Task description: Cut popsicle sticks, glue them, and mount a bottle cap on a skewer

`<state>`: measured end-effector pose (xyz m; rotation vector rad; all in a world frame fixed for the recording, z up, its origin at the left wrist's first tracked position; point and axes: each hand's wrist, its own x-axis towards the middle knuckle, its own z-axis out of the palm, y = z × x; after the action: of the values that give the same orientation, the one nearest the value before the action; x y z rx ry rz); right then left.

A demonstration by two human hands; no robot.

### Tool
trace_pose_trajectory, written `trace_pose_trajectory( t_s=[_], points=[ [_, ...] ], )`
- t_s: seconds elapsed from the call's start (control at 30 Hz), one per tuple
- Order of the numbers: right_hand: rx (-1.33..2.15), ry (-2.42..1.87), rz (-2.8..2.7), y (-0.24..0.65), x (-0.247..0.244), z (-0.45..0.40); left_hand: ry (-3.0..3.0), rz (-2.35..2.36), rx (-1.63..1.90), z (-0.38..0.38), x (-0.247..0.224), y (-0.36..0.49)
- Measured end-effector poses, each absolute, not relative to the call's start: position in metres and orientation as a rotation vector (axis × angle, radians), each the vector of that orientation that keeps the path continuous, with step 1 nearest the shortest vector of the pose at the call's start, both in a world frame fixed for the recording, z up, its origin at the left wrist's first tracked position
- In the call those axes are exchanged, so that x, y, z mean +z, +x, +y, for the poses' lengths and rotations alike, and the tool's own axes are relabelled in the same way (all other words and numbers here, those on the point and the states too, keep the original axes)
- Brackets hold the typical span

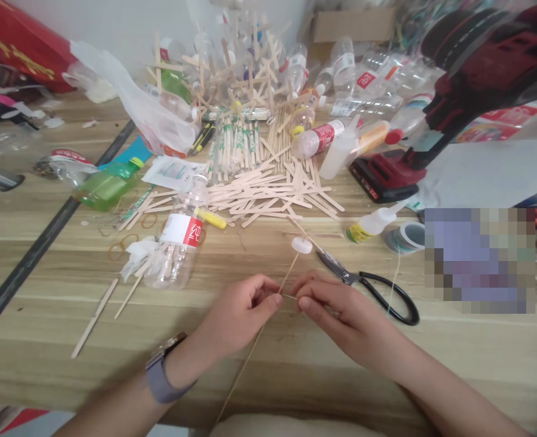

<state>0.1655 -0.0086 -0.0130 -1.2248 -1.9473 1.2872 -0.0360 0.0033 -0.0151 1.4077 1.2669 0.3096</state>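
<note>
My left hand pinches a thin bamboo skewer between thumb and fingers. The skewer slants from a white bottle cap down toward the table's near edge. My right hand has its thumb and forefinger closed on a thin thread, which spans the short gap to the skewer at my left fingertips. Just beyond my right hand lie black-handled scissors, blades partly apart. Loose thread trails across their handle from a spool. How the thread meets the skewer is hidden by my fingers.
Flat wooden sticks are heaped at mid-table, with plastic bottles behind. A clear bottle stands left of my hands. At right are a glue bottle and a red cordless power tool. Two loose sticks lie at left.
</note>
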Motion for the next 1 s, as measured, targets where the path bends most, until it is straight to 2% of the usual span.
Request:
trace_pose_trajectory(
  t_s=[0.37,0.57,0.9,1.0],
  points=[
    [1.185,-1.302,-1.821,0.166,-0.017,-0.012,1.299,1.295,0.486,0.0,-0.012,-0.043],
    [1.144,-1.354,-1.899,0.165,-0.017,-0.016,1.445,1.3,0.585,-0.007,-0.006,-0.043],
    [1.08,-1.087,-1.876,0.161,-0.017,-0.024,1.544,1.267,0.604,-0.014,-0.004,-0.041],
    [1.153,-1.053,-1.824,0.159,-0.016,-0.024,1.537,1.24,0.61,-0.015,-0.004,-0.041]
  ],
)
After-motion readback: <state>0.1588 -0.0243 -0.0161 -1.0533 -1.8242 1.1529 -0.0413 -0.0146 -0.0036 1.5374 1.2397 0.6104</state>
